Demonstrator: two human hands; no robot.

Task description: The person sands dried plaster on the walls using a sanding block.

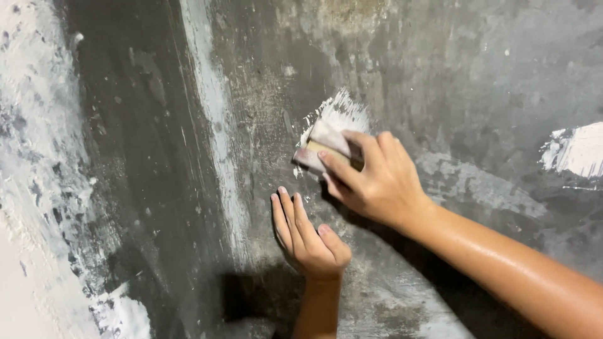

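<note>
My right hand (370,179) grips a wide paintbrush (326,141) by its short wooden body. The white bristles are pressed flat against a rough dark grey wall (452,75) and leave a fresh white smear just above the brush. My left hand (304,235) lies flat on the wall just below the brush, fingers together and pointing up. It holds nothing.
White paint covers the wall's far left side (31,188). A pale vertical streak (217,144) runs down left of the hands. Another white patch (578,150) sits at the right edge. My hands cast a dark shadow (251,295) low on the wall.
</note>
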